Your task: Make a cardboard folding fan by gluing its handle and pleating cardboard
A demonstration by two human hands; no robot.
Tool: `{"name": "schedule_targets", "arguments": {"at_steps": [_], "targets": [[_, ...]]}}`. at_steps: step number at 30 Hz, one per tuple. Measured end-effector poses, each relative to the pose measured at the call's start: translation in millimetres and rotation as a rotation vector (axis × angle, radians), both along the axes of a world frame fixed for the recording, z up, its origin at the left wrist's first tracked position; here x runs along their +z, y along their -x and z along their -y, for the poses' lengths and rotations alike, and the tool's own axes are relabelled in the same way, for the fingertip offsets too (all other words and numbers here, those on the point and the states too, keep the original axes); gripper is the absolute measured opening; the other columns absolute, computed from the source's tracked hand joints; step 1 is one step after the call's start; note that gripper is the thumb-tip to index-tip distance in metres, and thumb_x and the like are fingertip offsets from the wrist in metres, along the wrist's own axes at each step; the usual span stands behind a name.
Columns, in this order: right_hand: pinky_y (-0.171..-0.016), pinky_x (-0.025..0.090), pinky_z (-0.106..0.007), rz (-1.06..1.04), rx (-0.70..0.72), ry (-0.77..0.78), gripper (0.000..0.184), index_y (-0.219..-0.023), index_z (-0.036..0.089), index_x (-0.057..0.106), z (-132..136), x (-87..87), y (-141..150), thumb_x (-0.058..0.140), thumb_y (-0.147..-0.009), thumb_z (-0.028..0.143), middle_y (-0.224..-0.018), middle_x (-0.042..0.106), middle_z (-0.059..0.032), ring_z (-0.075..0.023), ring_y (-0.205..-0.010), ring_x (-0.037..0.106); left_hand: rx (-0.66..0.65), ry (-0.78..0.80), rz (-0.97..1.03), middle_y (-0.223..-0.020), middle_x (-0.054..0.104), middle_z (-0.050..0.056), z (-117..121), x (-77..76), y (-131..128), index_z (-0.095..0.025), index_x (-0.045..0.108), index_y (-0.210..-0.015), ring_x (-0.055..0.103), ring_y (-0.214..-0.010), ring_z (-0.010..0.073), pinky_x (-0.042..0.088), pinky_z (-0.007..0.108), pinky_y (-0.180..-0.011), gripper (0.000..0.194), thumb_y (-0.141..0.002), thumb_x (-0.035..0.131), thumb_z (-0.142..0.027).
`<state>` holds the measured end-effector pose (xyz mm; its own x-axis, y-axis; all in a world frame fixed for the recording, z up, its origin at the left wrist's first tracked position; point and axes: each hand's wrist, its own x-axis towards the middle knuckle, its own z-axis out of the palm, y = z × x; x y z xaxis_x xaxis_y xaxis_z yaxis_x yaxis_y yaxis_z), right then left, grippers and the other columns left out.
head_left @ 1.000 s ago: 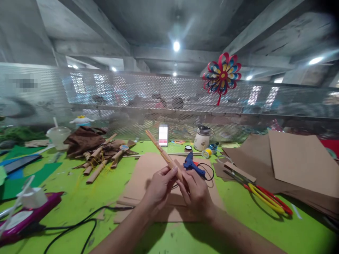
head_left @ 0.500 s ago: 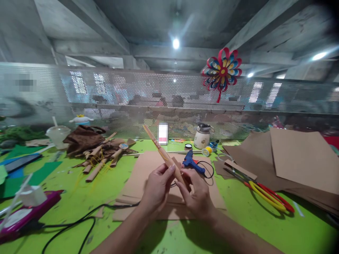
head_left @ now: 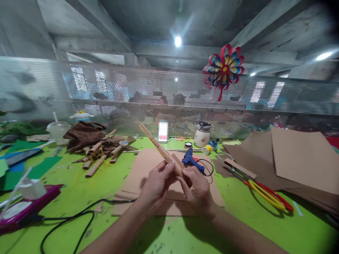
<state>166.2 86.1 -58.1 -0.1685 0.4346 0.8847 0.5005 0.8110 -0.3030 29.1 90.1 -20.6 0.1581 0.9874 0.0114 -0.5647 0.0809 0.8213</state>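
Both hands hold a rolled brown paper tube (head_left: 156,145), which slants up to the left with a yellow strand along it. My left hand (head_left: 158,181) pinches the tube around its middle between thumb and fingers. Lower down, my right hand (head_left: 197,187) grips the near end, its thumb and fingers closed on the paper. Some of the tube's lower end is hidden by the fingers. Under the hands lie brown paper sheets (head_left: 143,165). A blue glue gun (head_left: 192,160) rests just beyond my right hand, on the sheets' far right part.
Scissors (head_left: 267,195) with red and yellow handles and brown card (head_left: 304,155) lie on the right. Several paper rolls (head_left: 96,165) are piled at left. A purple power strip (head_left: 50,195) and black cable (head_left: 90,206) occupy the near left. A jar-shaped bottle (head_left: 202,135) stands behind.
The tube has tipped slightly further left, its far tip shifting left. Both hands keep hold of it. The whole view has shifted a little.
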Motion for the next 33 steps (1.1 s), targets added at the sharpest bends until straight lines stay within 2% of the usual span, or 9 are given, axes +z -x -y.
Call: {"name": "schedule_targets", "arguments": {"at_steps": [5, 13, 19, 23, 33], "targets": [[-0.077, 0.053, -0.037, -0.006, -0.009, 0.024, 0.024, -0.106, 0.019, 0.056, 5.4, 2.7, 3.9, 0.051, -0.086, 0.007, -0.091, 0.052, -0.0085, -0.0216, -0.090, 0.056, 0.033, -0.030, 0.041, -0.092, 0.071, 0.012, 4.4, 2.1, -2.8, -0.010, 0.064, -0.103, 0.067, -0.083, 0.0201, 0.054, 0.029, -0.076, 0.035, -0.071, 0.074, -0.022], [-0.075, 0.053, -0.039, 0.017, 0.011, 0.055, 0.029, -0.111, 0.018, 0.055, 6.2, -4.2, 9.4, 0.049, -0.086, 0.006, -0.091, 0.051, -0.0091, -0.0219, -0.087, 0.055, 0.077, -0.021, 0.043, -0.101, 0.070, 0.014, 3.2, 0.2, -1.5, -0.011, 0.064, -0.102, 0.067, -0.091, 0.0239, 0.055, 0.033, -0.080, 0.034, -0.072, 0.074, -0.022], [-0.079, 0.053, -0.040, 0.019, 0.063, 0.043, 0.033, -0.116, 0.017, 0.053, 8.5, -3.1, 11.2, 0.046, -0.087, 0.005, -0.096, 0.051, -0.0110, -0.0229, -0.093, 0.054, 0.076, -0.011, 0.020, -0.097, 0.070, 0.014, 1.7, -2.6, -1.2, -0.010, 0.064, -0.099, 0.068, -0.089, 0.0241, 0.056, 0.032, -0.077, 0.032, -0.072, 0.074, -0.023], [-0.077, 0.053, -0.038, 0.023, 0.074, 0.077, 0.031, -0.115, 0.016, 0.055, 8.9, -1.2, 10.9, 0.045, -0.087, 0.005, -0.093, 0.051, -0.0106, -0.0224, -0.091, 0.054, 0.093, -0.014, 0.027, -0.096, 0.070, 0.014, 0.6, -5.5, -1.9, -0.009, 0.062, -0.102, 0.068, -0.088, 0.0243, 0.056, 0.032, -0.076, 0.033, -0.072, 0.073, -0.021], [-0.079, 0.052, -0.039, 0.063, 0.035, 0.086, 0.027, -0.112, 0.012, 0.054, 10.8, -3.7, 10.0, 0.049, -0.086, 0.006, -0.095, 0.052, -0.0121, -0.0237, -0.093, 0.053, 0.093, -0.044, 0.022, -0.097, 0.070, 0.013, 3.4, -2.5, -3.3, -0.010, 0.062, -0.102, 0.067, -0.087, 0.0221, 0.055, 0.031, -0.077, 0.029, -0.075, 0.069, -0.020]]}}
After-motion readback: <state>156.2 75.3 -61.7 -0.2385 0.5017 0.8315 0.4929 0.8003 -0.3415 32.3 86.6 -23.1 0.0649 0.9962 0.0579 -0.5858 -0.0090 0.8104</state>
